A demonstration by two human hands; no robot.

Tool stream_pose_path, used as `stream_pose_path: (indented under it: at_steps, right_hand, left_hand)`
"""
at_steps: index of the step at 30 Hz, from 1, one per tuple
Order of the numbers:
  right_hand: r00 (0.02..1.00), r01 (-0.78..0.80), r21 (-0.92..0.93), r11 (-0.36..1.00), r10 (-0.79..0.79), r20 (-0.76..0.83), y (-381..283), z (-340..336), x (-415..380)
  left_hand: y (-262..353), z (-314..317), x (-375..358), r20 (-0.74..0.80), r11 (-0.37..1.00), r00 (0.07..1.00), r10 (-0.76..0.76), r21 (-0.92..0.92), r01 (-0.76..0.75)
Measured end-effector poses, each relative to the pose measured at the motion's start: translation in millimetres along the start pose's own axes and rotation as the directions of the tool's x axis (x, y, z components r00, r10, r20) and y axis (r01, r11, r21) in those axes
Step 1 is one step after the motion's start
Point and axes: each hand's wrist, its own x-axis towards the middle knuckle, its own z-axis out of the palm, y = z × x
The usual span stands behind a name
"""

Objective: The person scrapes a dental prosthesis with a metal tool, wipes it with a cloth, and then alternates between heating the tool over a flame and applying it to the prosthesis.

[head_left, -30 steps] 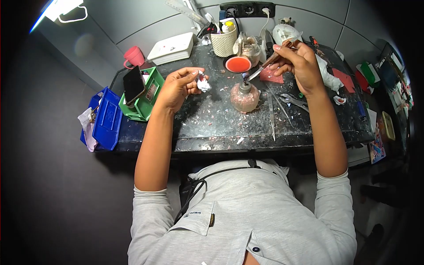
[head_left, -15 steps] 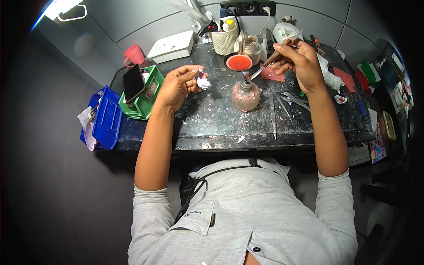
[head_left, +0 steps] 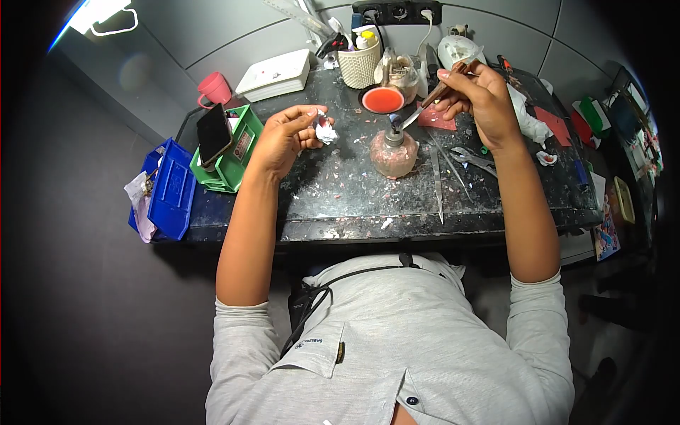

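Observation:
My left hand (head_left: pixel 287 138) pinches a small white piece with a red patch (head_left: pixel 326 132), which looks like a plaster dental cast with wax. In my right hand (head_left: pixel 482 99) is a wax knife (head_left: pixel 433 96), gripped by its brown handle. Its metal blade slants down to the left, with the tip at the wick of a spirit burner (head_left: pixel 394 156). A small bluish flame seems to show there. The burner is a round glass with pinkish contents. Behind it lies a round dish of red wax (head_left: pixel 383 100). A pink wax sheet (head_left: pixel 438 119) rests below my right fingers.
Right of the burner lie a thin metal tool (head_left: pixel 438 185) and pliers (head_left: pixel 473 160). A green bin (head_left: pixel 244 145) holding a phone (head_left: pixel 214 134) and a blue bin (head_left: pixel 170 188) stand left. Behind are a white box (head_left: pixel 275 76), pink mug (head_left: pixel 214 88) and tool cup (head_left: pixel 360 67). Crumbs litter the bench.

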Motion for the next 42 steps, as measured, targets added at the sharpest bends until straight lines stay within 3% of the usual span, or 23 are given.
stream_pose_path:
  at_steps: [24, 26, 32, 38, 42]
  right_hand:
    - [0.999, -0.014, -0.027, 1.000, 0.015, 0.029, 0.8, -1.3, 1.0]
    - [0.988, 0.106, 0.152, 0.983, -0.121, 0.092, 0.9, -1.1, 1.7]
    - [0.970, 0.212, 0.058, 0.975, -0.218, 0.109, -1.8, 6.5, 0.0]
    - [0.974, 0.209, 0.006, 0.978, -0.209, 0.086, 2.3, 3.3, 2.1]
    - [0.979, 0.190, -0.026, 0.981, -0.187, 0.078, -1.3, 2.4, 1.3]
  left_hand:
    - [-0.4, 0.2, 0.4, -0.007, 1.000, 1.000, -0.007, -0.005, 0.007]
    - [-0.1, 0.8, 0.4, -0.009, 1.000, 1.000, -0.008, -0.003, 0.008]
    - [0.1, 2.6, -0.4, -0.010, 1.000, 1.000, -0.009, -0.014, 0.009]
    - [0.7, 4.0, -1.4, -0.029, 0.999, 1.000, -0.010, -0.046, 0.008]
    - [1.0, 2.5, -2.1, 0.056, 0.999, 0.998, -0.002, -0.034, 0.004]
